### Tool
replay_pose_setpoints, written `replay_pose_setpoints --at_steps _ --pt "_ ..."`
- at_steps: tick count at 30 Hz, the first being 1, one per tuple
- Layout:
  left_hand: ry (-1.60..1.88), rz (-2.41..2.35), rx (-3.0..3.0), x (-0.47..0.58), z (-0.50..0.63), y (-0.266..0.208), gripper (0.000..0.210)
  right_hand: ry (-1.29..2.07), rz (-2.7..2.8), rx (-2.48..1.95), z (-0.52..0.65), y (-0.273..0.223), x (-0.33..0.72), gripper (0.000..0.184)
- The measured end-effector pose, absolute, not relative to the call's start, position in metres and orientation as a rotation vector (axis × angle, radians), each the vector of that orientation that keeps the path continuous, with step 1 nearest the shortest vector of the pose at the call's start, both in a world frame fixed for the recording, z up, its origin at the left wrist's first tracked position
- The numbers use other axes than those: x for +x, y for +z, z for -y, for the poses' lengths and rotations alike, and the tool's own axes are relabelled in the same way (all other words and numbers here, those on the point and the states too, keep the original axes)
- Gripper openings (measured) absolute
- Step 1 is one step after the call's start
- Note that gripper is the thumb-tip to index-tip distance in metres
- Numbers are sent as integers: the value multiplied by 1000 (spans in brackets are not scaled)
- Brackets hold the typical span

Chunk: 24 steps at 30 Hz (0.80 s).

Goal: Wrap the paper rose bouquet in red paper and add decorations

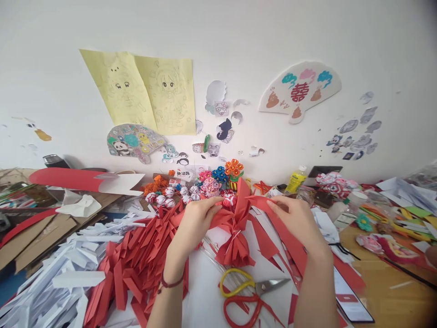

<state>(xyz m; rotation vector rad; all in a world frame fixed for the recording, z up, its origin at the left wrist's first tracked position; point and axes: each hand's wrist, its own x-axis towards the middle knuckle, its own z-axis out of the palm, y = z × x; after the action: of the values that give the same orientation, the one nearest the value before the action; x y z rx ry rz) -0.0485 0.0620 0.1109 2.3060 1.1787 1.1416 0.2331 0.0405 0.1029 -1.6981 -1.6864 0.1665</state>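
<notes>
A red paper bow (pixel 236 246), gathered and tied at its middle, hangs between my two hands above the desk. My left hand (pixel 201 218) pinches one of its red paper ends on the left; the fingertips are partly hidden behind the hand. On the other side, my right hand (pixel 295 218) has thumb and fingers closed on a pointed red strip reaching out from the bow. Just below lie scissors (pixel 269 286) with one yellow and one red handle, blades slightly apart. Thin clear sticks (pixel 213 248) show under the bow.
Folded red paper strips (pixel 131 255) and white paper strips (pixel 75 259) heap up on the left. Paper flowers (pixel 220 174) stand by the wall near a yellow bottle (pixel 296 180). A phone (pixel 351 296) lies right of my right forearm. Cardboard (pixel 44 237) sits far left.
</notes>
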Motion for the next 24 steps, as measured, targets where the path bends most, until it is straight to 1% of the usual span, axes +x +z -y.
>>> replay_pose_setpoints --at_steps 6,12,19,24 --pt "1018 -1157 2372 -49 -63 110 33 298 1927 -1775 -53 78 266 29" --pt "864 -1231 2462 -47 -62 110 30 392 2012 -1752 -56 72 268 33" --pt "689 -1304 2506 -54 -66 108 29 487 2046 -1737 -51 73 269 32" --pt "693 -1311 2505 -57 -69 106 30 563 2035 -1736 -45 67 269 28"
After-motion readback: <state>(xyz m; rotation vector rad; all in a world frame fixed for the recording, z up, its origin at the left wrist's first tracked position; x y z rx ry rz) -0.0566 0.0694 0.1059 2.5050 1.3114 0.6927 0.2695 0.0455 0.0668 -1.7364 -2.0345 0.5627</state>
